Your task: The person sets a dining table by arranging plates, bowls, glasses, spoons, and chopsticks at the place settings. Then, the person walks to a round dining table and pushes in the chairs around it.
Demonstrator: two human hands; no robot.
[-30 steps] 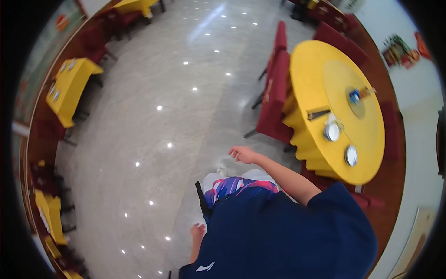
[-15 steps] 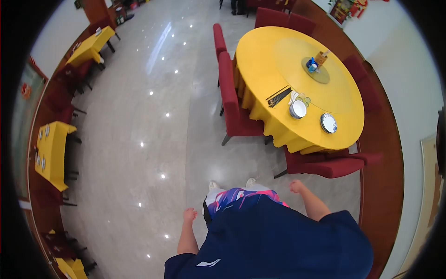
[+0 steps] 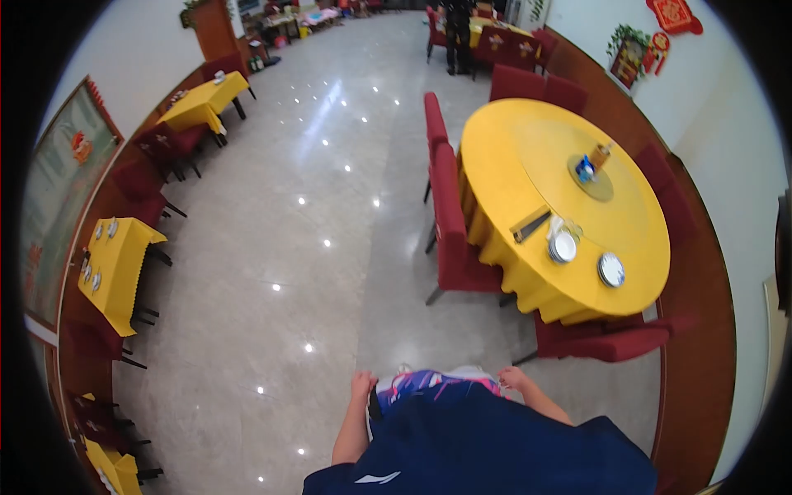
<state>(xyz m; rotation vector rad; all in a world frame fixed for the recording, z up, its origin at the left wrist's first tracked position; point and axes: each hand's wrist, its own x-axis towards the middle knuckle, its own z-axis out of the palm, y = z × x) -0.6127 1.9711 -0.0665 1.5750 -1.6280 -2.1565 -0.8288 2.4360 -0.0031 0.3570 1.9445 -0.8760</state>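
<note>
My left hand (image 3: 363, 384) hangs low at my left side with its fingers curled, beside the hem of the blue, pink and white shorts (image 3: 425, 384). On the other side, my right hand (image 3: 512, 379) is loosely closed near the shorts' right edge. Nothing shows in either hand. Ahead to the right stands a round table (image 3: 520, 157) with a yellow cloth. On it lie black chopsticks (image 3: 532, 226), a stack of white bowls (image 3: 563, 247) and a stack of patterned plates (image 3: 611, 270), all beyond the reach of both hands.
Red chairs (image 3: 450, 223) surround the round table. Small yellow-covered tables (image 3: 120, 264) with dishes line the left wall. Grey tiled floor (image 3: 272, 247) runs ahead between them. A person in dark clothes (image 3: 457, 37) stands at the far end.
The view has tilted up, showing more of the room's far end, and the round table sits lower and further right. Both hands have come closer to the shorts.
</note>
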